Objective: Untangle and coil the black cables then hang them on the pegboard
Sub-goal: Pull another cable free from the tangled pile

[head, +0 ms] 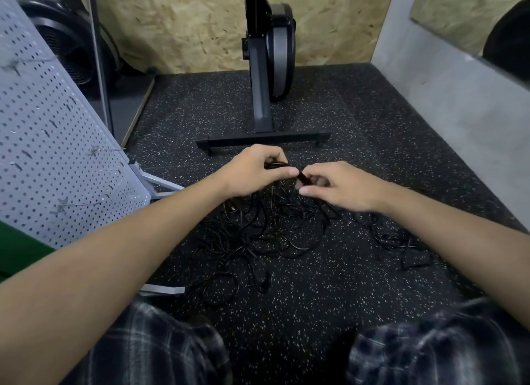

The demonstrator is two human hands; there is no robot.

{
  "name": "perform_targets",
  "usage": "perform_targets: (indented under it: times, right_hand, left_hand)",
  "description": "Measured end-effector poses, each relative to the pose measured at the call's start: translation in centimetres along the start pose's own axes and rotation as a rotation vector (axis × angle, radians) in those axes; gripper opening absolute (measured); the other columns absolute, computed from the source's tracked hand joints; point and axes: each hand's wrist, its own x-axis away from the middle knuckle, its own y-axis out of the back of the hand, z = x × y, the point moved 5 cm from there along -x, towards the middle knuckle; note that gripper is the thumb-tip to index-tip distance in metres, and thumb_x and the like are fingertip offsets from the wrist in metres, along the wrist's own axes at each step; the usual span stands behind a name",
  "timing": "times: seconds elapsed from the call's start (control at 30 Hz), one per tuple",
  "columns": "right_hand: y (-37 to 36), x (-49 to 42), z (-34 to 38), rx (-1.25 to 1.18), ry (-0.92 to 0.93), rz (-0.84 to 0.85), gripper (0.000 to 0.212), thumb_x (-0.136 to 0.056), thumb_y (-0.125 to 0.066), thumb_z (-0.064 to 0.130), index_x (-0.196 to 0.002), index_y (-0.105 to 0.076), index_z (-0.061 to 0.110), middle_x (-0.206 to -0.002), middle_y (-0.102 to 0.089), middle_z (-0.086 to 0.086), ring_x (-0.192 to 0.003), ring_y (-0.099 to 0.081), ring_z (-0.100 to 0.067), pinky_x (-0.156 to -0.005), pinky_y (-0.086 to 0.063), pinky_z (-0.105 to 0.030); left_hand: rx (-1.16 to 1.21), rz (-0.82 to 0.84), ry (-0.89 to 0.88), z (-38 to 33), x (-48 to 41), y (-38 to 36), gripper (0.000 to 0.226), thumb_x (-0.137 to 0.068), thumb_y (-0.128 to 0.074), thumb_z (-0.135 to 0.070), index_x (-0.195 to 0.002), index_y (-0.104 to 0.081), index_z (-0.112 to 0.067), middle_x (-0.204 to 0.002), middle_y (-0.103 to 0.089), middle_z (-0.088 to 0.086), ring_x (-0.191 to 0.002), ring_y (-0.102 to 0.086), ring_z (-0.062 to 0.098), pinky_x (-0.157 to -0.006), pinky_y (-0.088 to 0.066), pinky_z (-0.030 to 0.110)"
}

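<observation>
Grip status: the left hand (252,169) is closed around a small bunch of looped cable, fingers curled over the top and thumb extended toward the other hand. The right hand (338,186) is narrowly closed, pinching a short dark cable section (302,178) between thumb and fingertips (whether this section ends in a plug cannot be told). Both hands meet almost thumb to thumb, raised just above the main heap. The black cables (258,232) lie directly beneath the hands as a loose, uncoiled tangle on the speckled rubber floor (315,298), with strands rising from the heap into the left hand. A smaller clump (401,241) lies apart to the right, under the right forearm. The pegboard (43,126) stands at the left, leaning, grey and perforated, with several wire hooks (74,205) projecting from its face; none carries a cable. Ahead of the hands, the T-shaped base of a dark exercise machine (269,69) rests on the floor against a chipboard wall. Plaid-covered knees (160,347) frame the lower edge of the view.
</observation>
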Motion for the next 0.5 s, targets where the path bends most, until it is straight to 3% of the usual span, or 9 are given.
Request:
perform_targets:
  times: [0.07,0.2,0.3,0.33,0.5]
  right_hand:
    - [0.9,0.1,0.1,-0.016,-0.001,-0.089,0.013,-0.105,-0.062,0.031,-0.101,-0.069,0.021,-0.091,-0.071,0.002,-0.080,-0.067,-0.012,-0.072,-0.051,-0.029]
    - [3.1,0.7,0.2,-0.136,-0.007,-0.190,0.013,-0.106,-0.061,0.021,-0.101,-0.073,0.016,-0.082,-0.076,-0.002,-0.059,-0.063,0.005,-0.058,-0.043,-0.013]
    - [3.1,0.8,0.2,-0.139,0.020,-0.146,0.017,-0.107,-0.059,0.016,-0.095,-0.071,0.015,-0.086,-0.077,0.000,-0.074,-0.075,-0.004,-0.078,-0.056,-0.026]
    - [3.3,0.7,0.0,-0.135,0.019,-0.149,0.017,-0.107,-0.058,0.016,-0.095,-0.070,0.014,-0.087,-0.078,0.001,-0.079,-0.077,-0.007,-0.086,-0.057,-0.031]
    - [6.2,1.2,-2.1,-0.231,-0.021,-0.296,0.013,-0.105,-0.060,0.017,-0.100,-0.071,0.016,-0.090,-0.079,0.002,-0.087,-0.078,-0.011,-0.095,-0.058,-0.038]
  left_hand:
    - [0.068,0.033,0.023,0.3,-0.1,0.1,0.036,-0.096,-0.072,-0.046,-0.089,-0.067,-0.011,-0.064,-0.064,-0.010,-0.057,-0.057,0.009,-0.061,-0.046,0.028]
    - [0.008,0.261,0.158,4.1,0.7,-0.6,0.034,-0.094,-0.070,-0.054,-0.088,-0.078,-0.022,-0.086,-0.078,-0.003,-0.077,-0.066,0.029,-0.078,-0.053,0.042]
    - [0.020,0.306,0.267,5.9,1.0,-1.8,0.023,-0.099,-0.068,-0.043,-0.102,-0.081,-0.024,-0.108,-0.079,-0.009,-0.106,-0.071,0.014,-0.105,-0.051,0.040]
    - [0.017,0.303,0.297,6.3,1.0,-2.0,0.024,-0.101,-0.066,-0.042,-0.104,-0.081,-0.023,-0.110,-0.079,-0.010,-0.110,-0.070,0.012,-0.108,-0.049,0.038]
    - [-0.310,0.371,0.408,9.4,2.7,-1.4,0.035,-0.108,-0.051,-0.045,-0.096,-0.076,-0.023,-0.092,-0.075,-0.011,-0.086,-0.067,0.010,-0.084,-0.051,0.031]
